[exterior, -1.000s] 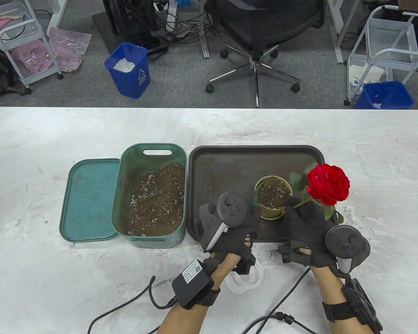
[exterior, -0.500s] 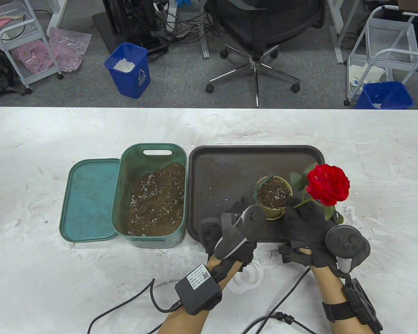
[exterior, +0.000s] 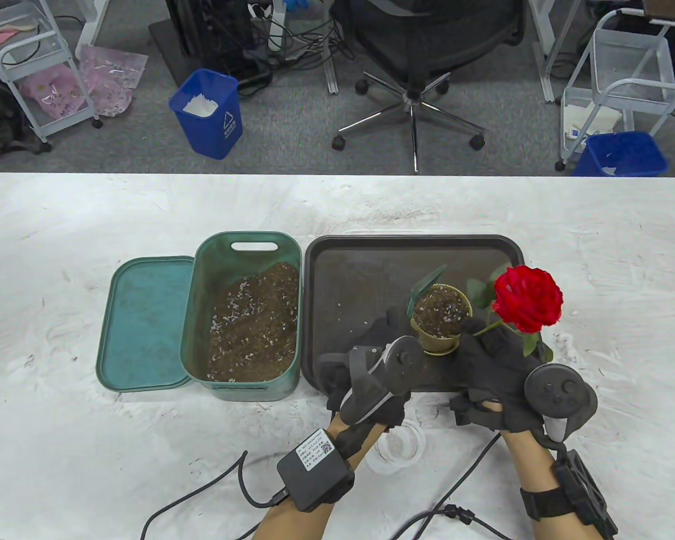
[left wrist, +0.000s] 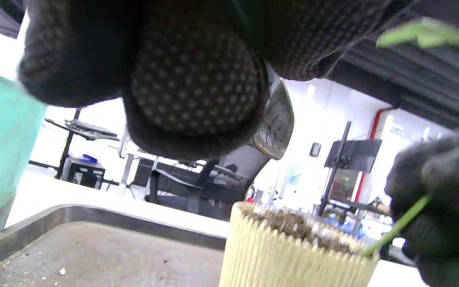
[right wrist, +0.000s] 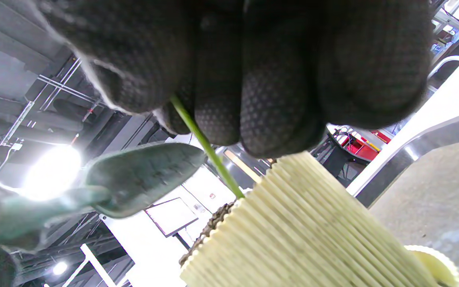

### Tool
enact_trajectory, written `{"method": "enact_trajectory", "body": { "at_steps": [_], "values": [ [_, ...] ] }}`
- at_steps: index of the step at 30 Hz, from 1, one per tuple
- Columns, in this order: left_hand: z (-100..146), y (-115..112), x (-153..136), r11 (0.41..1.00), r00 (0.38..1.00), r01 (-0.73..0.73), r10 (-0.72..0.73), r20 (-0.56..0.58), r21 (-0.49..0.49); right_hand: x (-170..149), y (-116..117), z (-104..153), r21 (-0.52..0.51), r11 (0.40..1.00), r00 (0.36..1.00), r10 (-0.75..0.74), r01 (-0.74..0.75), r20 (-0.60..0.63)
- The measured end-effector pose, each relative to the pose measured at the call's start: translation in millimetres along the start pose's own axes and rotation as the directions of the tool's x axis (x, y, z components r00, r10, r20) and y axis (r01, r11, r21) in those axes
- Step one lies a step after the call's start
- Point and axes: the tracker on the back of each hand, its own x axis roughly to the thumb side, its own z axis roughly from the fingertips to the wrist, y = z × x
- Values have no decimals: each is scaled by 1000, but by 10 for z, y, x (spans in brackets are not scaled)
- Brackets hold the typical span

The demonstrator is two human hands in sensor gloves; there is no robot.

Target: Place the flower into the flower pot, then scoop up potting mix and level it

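Note:
A ribbed cream flower pot point(exterior: 440, 336) full of potting mix stands at the front of the dark tray point(exterior: 360, 264). My right hand point(exterior: 486, 346) pinches the green stem point(right wrist: 207, 149) of the red flower point(exterior: 527, 298), which leans right of the pot with its stem going into the soil. My left hand point(exterior: 385, 343) grips a green scoop point(exterior: 427, 280); its blade is tilted up over the pot's left rim. The left wrist view shows the pot point(left wrist: 289, 255), the scoop blade point(left wrist: 276, 123) behind my curled fingers point(left wrist: 197, 99), and the stem point(left wrist: 399, 227). The scoop point(right wrist: 146, 173) hangs left of the stem.
An open green bin point(exterior: 202, 315) of potting mix sits left of the tray, and its teal lid point(exterior: 143, 320) lies beside it. A white ring point(exterior: 396, 447) and cables point(exterior: 202, 495) lie at the front edge between my wrists. An office chair point(exterior: 422, 62) stands beyond the table.
My left hand rolled over and shifted slightly right toward the pot. The scoop blade rose from the pot's left side into view above its rim. The right hand and flower barely moved.

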Motion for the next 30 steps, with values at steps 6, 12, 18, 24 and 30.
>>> {"method": "enact_trajectory", "body": {
  "at_steps": [6, 12, 18, 24, 30],
  "values": [
    [101, 666, -333, 980, 983, -175, 179, -35, 91, 3, 1, 5, 3, 1000, 1000, 6, -6, 6],
    [-49, 1232, -709, 997, 990, 65, -59, -130, 45, 4, 5, 2, 5, 1000, 1000, 5, -5, 6],
    [-506, 1295, -1155, 957, 914, 184, -251, -318, -225, 6, 14, 2, 7, 1000, 1000, 3, -3, 8],
    [-871, 802, -1673, 815, 763, 153, -457, -457, -559, 2, 17, -2, 10, 1000, 1000, -13, 13, -3],
    [-1005, 375, -2149, 787, 671, 37, -476, -568, -616, 1, 15, -6, 8, 1000, 1000, -11, 11, -2]
  ]
}}
